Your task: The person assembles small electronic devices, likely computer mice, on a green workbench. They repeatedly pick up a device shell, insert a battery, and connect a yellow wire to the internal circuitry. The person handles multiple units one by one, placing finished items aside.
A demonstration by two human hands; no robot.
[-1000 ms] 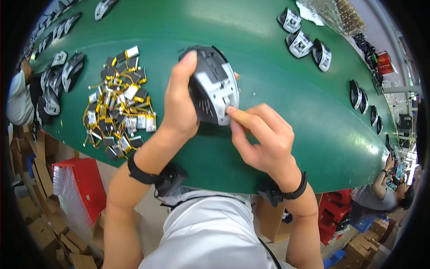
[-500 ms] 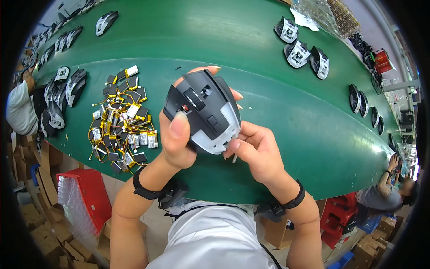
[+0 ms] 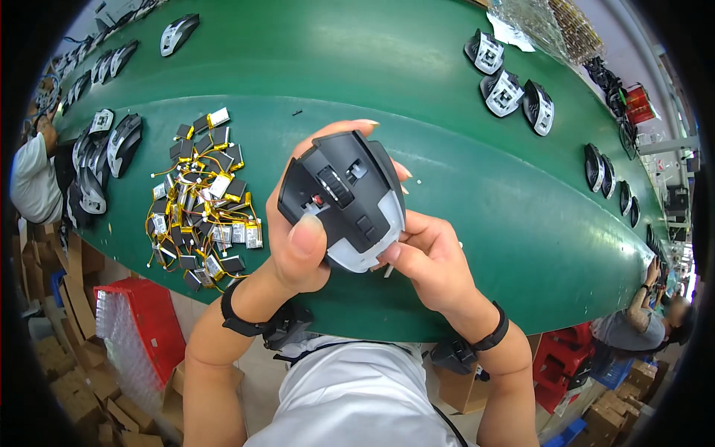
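Note:
A black and light-grey computer mouse (image 3: 365, 197) is held up over the green table, its scroll wheel and a small red part showing in cut-outs on top. My left hand (image 3: 294, 257) grips it from the left, thumb pressed on its near left edge and fingers wrapped behind the far side. At the grey near-right end, the thumb and fingers of my right hand (image 3: 436, 264) are closed on the edge. A thin pale piece (image 3: 389, 270) pokes out below those fingertips; what it belongs to is hidden.
To the left lies a heap of small battery packs (image 3: 201, 205) with thin wires. Stacked mouse shells (image 3: 93, 164) stand beyond it, near another person (image 3: 36, 179). More mice (image 3: 503, 93) rest at the far right. A red crate (image 3: 149, 320) stands below the table's left edge.
Both hands have brought the mouse a little nearer to me and slightly right, keeping their grips. The mice at the far right appear shifted slightly to the right.

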